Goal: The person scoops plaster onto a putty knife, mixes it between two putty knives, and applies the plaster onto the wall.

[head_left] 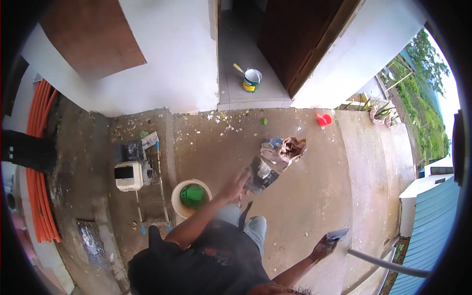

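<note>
My left hand (238, 185) is closed on a dark, flat plastering board (259, 183), held out in front of my body. White paste sits in a lump on top of it. Out to the right, my right hand (322, 249) grips a putty knife (337, 234) by its handle, its grey blade pointing up and right, well apart from the board. Just beyond the board an open, crumpled paper bag (285, 153) stands on the ground. A pale bucket (175, 199) with something green inside is left of my left forearm.
A paint can (251, 81) with a brush stands on the doorstep. Near the wall lies a red dipper (323, 119). At left are a wheeled frame with a cream machine (129, 177) and orange pipes (39, 162). A grey pole (388, 264) juts in at lower right.
</note>
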`<act>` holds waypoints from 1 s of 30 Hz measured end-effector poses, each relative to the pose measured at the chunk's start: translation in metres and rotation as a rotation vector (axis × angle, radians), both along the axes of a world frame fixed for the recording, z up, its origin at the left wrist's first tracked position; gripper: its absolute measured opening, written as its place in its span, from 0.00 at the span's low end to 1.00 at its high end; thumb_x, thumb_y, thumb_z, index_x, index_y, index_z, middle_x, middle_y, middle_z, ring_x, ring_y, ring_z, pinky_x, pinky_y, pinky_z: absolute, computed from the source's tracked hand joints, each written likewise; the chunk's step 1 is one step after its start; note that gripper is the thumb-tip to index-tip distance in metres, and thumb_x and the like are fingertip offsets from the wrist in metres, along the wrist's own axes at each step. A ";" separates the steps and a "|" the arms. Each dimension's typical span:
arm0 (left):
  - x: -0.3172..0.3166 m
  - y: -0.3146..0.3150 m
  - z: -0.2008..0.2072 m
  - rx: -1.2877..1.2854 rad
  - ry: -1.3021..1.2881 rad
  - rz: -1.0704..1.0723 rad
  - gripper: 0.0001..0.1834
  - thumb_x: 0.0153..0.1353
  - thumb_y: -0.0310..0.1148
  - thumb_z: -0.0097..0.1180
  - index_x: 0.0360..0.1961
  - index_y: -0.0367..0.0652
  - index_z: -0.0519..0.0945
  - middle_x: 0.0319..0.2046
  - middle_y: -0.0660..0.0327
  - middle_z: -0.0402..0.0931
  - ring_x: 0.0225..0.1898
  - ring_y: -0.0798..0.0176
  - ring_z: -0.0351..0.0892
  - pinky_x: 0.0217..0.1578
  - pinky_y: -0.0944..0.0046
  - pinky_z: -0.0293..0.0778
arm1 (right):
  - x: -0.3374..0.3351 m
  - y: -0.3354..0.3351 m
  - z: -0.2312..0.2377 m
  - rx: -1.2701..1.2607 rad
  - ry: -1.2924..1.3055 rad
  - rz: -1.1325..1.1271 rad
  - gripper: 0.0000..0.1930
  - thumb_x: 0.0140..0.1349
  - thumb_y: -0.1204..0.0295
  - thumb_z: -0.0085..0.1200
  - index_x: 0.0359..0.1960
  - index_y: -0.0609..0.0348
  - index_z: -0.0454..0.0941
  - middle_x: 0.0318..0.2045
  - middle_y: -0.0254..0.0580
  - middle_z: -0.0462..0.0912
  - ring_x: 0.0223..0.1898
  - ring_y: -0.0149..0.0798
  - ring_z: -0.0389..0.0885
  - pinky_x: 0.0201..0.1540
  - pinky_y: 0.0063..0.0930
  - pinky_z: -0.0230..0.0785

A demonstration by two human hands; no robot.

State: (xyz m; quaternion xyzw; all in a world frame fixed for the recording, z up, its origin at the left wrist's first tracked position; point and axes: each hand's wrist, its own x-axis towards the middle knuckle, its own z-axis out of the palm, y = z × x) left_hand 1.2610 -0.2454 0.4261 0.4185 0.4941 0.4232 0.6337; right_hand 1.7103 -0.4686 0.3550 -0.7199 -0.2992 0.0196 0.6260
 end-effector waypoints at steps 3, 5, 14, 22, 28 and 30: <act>-0.006 0.039 -0.006 0.039 -0.086 0.124 0.17 0.72 0.41 0.46 0.51 0.38 0.71 0.37 0.62 0.74 0.30 0.73 0.74 0.26 0.70 0.71 | 0.001 0.069 -0.028 0.302 0.789 0.250 0.18 0.68 0.65 0.50 0.55 0.62 0.73 0.52 0.44 0.78 0.47 0.42 0.78 0.50 0.38 0.74; -0.016 0.060 -0.011 -0.060 -0.272 0.176 0.18 0.72 0.42 0.45 0.53 0.39 0.69 0.34 0.63 0.71 0.28 0.71 0.74 0.23 0.69 0.71 | -0.006 0.100 -0.055 0.093 0.951 0.262 0.24 0.67 0.62 0.46 0.61 0.63 0.67 0.55 0.44 0.75 0.51 0.40 0.75 0.50 0.32 0.72; -0.129 0.093 -0.106 0.192 0.313 0.760 0.22 0.69 0.49 0.47 0.52 0.42 0.69 0.34 0.62 0.72 0.22 0.69 0.73 0.18 0.69 0.68 | -0.025 0.189 -0.218 -0.857 0.902 0.165 0.26 0.64 0.56 0.44 0.54 0.66 0.70 0.45 0.43 0.75 0.47 0.39 0.75 0.41 0.32 0.72; -0.171 0.088 -0.058 -0.141 0.370 1.141 0.24 0.67 0.44 0.51 0.58 0.40 0.66 0.48 0.51 0.69 0.43 0.50 0.74 0.34 0.54 0.75 | 0.011 0.548 -0.221 -0.446 0.449 0.847 0.24 0.62 0.53 0.48 0.49 0.62 0.74 0.42 0.42 0.76 0.49 0.39 0.73 0.51 0.38 0.68; -0.137 0.096 0.011 -0.039 0.354 1.607 0.25 0.69 0.51 0.45 0.55 0.42 0.69 0.38 0.62 0.73 0.33 0.68 0.71 0.23 0.67 0.67 | -0.197 0.799 -0.104 -0.468 0.154 1.113 0.09 0.61 0.69 0.49 0.36 0.62 0.77 0.33 0.38 0.78 0.31 0.31 0.75 0.35 0.30 0.70; -0.134 0.084 -0.005 -0.071 0.466 1.617 0.26 0.69 0.51 0.46 0.57 0.42 0.70 0.39 0.61 0.74 0.34 0.67 0.71 0.24 0.67 0.67 | -0.271 0.816 -0.079 -0.329 0.175 1.221 0.09 0.61 0.69 0.50 0.34 0.63 0.78 0.32 0.39 0.78 0.34 0.33 0.74 0.39 0.32 0.68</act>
